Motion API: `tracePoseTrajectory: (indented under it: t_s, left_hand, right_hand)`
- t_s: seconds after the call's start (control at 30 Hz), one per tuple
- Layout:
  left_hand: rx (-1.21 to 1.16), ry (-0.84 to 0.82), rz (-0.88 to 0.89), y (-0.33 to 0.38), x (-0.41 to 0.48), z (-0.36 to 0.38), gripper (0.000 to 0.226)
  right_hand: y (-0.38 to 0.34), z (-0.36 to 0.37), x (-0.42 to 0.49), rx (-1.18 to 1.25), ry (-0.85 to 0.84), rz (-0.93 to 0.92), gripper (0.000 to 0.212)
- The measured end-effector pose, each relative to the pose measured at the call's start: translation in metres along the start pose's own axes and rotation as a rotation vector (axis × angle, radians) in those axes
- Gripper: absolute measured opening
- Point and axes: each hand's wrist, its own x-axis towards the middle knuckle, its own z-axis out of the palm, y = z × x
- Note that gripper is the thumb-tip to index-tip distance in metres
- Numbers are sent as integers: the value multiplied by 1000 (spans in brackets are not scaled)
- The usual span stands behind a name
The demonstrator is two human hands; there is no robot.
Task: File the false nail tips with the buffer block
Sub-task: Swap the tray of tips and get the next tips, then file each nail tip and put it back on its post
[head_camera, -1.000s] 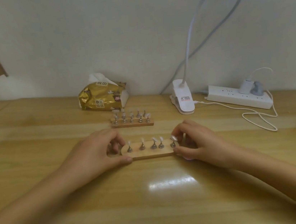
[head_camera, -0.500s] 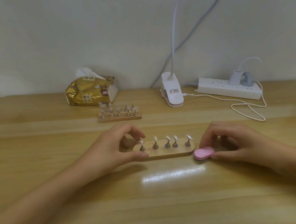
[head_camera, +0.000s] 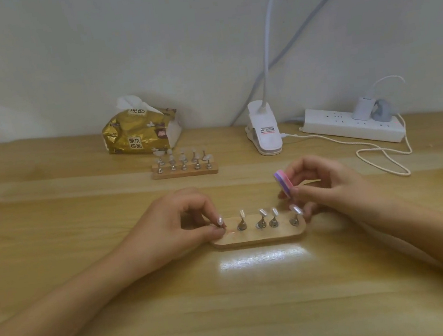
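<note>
Up came the pink-and-purple oval buffer block (head_camera: 283,183), off the table and now pinched on edge between thumb and fingers of the right hand (head_camera: 329,181); the left hand (head_camera: 177,224) had shifted to pinch the leftmost clear false nail tip (head_camera: 219,220) on the pale wooden oblong stand (head_camera: 257,237) under its fingertips; filing looked about to start, with the block not yet touching any tip.

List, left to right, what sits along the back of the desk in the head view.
tissue pack → lamp clamp → power strip
</note>
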Motion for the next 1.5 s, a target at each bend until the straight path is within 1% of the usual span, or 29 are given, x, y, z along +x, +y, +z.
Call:
tracePoseTrajectory:
  t_s: [0.1, 0.17, 0.23, 0.33, 0.37, 0.4, 0.47, 0.53, 0.6, 0.67, 0.7, 0.83, 0.93, 1.0, 1.13, 1.23, 1.33, 1.43, 1.5]
  left_hand:
    - [15, -13, 15, 1, -10, -1, 16]
    - [48, 0, 31, 2, -15, -1, 17]
    - [169, 33, 80, 5, -20, -1, 13]
    - [443, 76, 189, 14, -25, 0, 8]
    - [457, 91, 195, 16, -25, 0, 8]
    - [411, 107, 173, 18, -23, -1, 8]
    - [230, 150, 78, 20, -11, -3, 11]
    - [61, 172, -13, 20, 12, -4, 9]
    - [-102, 162, -72, 18, 33, 1, 9]
    - [-139, 157, -88, 15, 45, 10, 8]
    - [-110, 155, -81, 12, 48, 15, 8]
    - [44, 117, -21, 1, 53, 28, 10]
    - [47, 124, 4, -3, 55, 27, 18]
    - [37, 117, 20, -5, 55, 27, 19]
    - [21, 96, 39, -6, 56, 27, 17]
    - [12, 94, 50, -7, 57, 28, 14]
    - [15, 101, 56, -8, 58, 28, 16]
    - [13, 95, 56, -8, 58, 28, 9]
    - [11, 96, 50, -8, 58, 28, 10]
  right_hand:
    - [-2, 7, -8, 56, -81, 32, 18]
    - [-3, 9, -9, 61, -92, 35, 24]
    - [-5, 10, -5, 61, -68, 9, 26]
    - [-6, 8, 7, 19, -65, -26, 27]
    - [-5, 8, 12, 13, -77, -23, 24]
    - [-4, 8, 17, 27, -82, -12, 21]
    - [1, 11, 28, 122, -50, 32, 18]
    - [3, 14, 37, 219, 7, 65, 21]
    - [1, 16, 43, 319, 23, 75, 27]
    - [0, 17, 46, 373, 13, 45, 28]
    - [0, 18, 45, 347, 18, 11, 27]
    - [5, 28, 37, 26, 95, -180, 21]
    - [5, 31, 34, -163, 85, -293, 19]
    - [6, 31, 33, -257, 76, -360, 16]
    - [7, 32, 32, -288, 55, -441, 20]
    - [9, 31, 35, -342, 8, -430, 10]
    - [11, 31, 35, -286, 56, -450, 11]
    - [10, 33, 35, -342, 29, -483, 9]
    - [11, 34, 35, -331, 52, -479, 7]
